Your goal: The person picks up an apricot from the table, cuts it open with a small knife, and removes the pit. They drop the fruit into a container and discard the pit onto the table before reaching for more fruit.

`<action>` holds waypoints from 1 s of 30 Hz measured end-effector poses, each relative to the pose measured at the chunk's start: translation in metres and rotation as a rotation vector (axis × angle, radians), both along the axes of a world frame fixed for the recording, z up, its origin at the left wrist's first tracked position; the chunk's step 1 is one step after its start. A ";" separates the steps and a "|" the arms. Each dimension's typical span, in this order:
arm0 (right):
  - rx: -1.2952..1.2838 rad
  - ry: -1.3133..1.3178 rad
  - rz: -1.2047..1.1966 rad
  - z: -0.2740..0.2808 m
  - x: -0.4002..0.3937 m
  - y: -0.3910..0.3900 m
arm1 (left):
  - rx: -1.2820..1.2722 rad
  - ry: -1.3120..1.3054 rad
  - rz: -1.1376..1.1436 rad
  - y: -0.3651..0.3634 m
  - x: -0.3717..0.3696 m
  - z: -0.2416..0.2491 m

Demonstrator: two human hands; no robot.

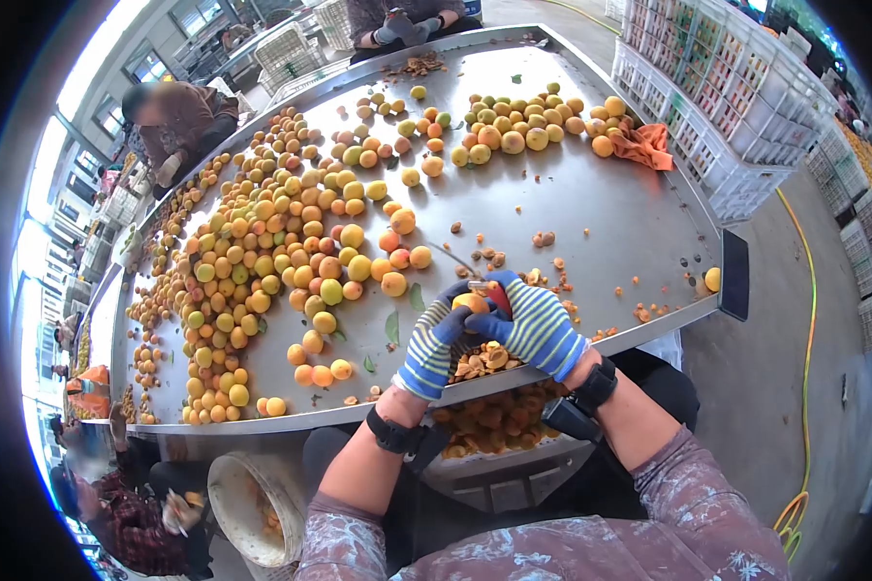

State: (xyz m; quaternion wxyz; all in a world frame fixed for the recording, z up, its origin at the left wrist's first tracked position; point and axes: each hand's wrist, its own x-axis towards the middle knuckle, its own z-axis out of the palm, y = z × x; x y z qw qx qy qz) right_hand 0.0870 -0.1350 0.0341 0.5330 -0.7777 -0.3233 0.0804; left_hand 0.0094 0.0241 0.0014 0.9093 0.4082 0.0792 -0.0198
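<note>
Both my hands wear striped blue, white and yellow gloves and meet above the near edge of the metal table [649,228]. My left hand [434,339] is closed around an apricot [471,303], which shows between the fingers. My right hand [538,324] grips a small knife by its red handle [497,296]; its thin blade [453,257] points up and to the left. Just below my hands lies a heap of cut apricot pieces [484,360]. Under the table edge, a container of apricot halves [504,421] sits between my knees.
Many whole apricots [262,242] cover the table's left side. An orange cloth [641,145] lies at the far right. White crates [717,77] stand stacked beyond the right edge. A white bucket [254,508] stands at lower left. Other people [179,126] sit around the table.
</note>
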 end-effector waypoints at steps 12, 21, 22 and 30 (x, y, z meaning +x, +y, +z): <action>0.040 -0.099 -0.003 -0.016 0.004 0.008 | 0.428 -0.093 0.025 -0.023 -0.009 0.004; 0.199 0.207 -0.075 -0.018 0.009 0.009 | 0.512 -0.185 0.033 -0.023 -0.012 0.009; 0.200 0.209 -0.075 -0.015 0.011 0.007 | 0.513 -0.183 0.032 -0.023 -0.012 0.007; 0.013 -0.044 -0.241 -0.036 0.015 0.011 | -0.100 -0.169 0.276 -0.012 -0.005 0.016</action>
